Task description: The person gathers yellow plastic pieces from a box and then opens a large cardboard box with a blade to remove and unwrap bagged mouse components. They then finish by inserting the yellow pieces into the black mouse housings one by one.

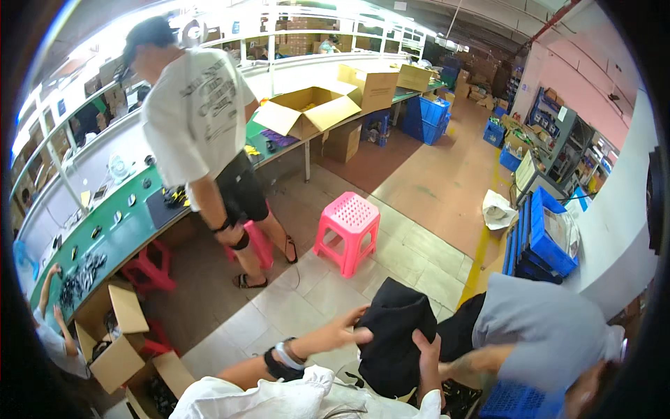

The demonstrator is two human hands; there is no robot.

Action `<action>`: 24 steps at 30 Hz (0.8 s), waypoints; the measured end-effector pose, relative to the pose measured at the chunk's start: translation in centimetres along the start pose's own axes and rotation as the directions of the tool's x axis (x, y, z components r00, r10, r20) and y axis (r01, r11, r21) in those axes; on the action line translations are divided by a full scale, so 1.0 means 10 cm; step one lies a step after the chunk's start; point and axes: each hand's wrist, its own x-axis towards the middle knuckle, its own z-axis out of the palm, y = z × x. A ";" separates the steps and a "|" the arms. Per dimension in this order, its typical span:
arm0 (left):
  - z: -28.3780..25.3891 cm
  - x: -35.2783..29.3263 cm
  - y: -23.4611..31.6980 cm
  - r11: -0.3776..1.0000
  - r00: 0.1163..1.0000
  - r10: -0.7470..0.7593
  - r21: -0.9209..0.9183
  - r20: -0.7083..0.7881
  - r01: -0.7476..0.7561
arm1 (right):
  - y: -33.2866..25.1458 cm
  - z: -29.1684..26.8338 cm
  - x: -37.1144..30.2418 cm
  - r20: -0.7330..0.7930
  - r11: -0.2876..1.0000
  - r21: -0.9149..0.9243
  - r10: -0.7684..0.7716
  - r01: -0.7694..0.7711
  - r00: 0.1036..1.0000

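Note:
A black cloth item (pixel 396 334), perhaps a bag or folded garment, is held up in front of me. My left hand (pixel 342 329) grips its left edge; the fingertips go behind the cloth and the thumb lies in front. On its right side my right hand (pixel 427 353) is closed on the fabric, thumb up. Below the cloth, small black and yellowish things (pixel 460 398) are partly hidden. A dark band and a pale one circle my left wrist.
Close at right a person in grey (pixel 537 335) bends over a blue crate (pixel 520 401). A pink stool (pixel 347 230) stands ahead. Another person (pixel 202 119) stands by the green workbench (pixel 112 223). Open cartons (pixel 115 335) lie at lower left; blue crates (pixel 548 234) are stacked at right.

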 end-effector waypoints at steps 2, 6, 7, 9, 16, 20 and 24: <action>0.06 0.69 -0.01 0.952 0.972 0.212 0.203 0.104 -0.229 | -0.04 0.12 0.57 0.113 0.992 -0.041 -0.115 0.120 0.987; -0.24 2.05 -0.13 0.984 0.998 -0.054 0.168 -0.027 0.058 | -0.20 0.21 1.83 0.061 0.984 -0.138 -0.108 0.116 0.992; -0.31 2.37 -0.20 0.988 0.996 -0.003 0.156 -0.091 0.017 | -0.20 0.19 2.21 0.085 0.984 -0.121 -0.120 0.130 0.989; -0.48 3.00 -0.17 0.992 0.978 -0.015 0.117 -0.206 0.040 | -0.34 0.24 2.96 0.152 0.985 -0.128 -0.095 0.115 0.984; -1.13 4.88 0.44 1.000 0.941 0.001 -0.001 -0.338 -0.001 | -1.16 0.65 5.26 0.405 0.982 -0.186 0.051 0.028 0.913; -1.66 5.89 0.48 0.995 0.928 -0.075 -0.087 -0.364 0.046 | -1.23 0.93 6.49 0.501 0.957 -0.265 0.033 0.117 0.865; -1.99 7.28 0.46 0.931 0.950 -0.149 -0.364 -0.273 0.042 | -1.39 0.94 7.81 0.459 0.908 -0.357 -0.032 0.218 0.888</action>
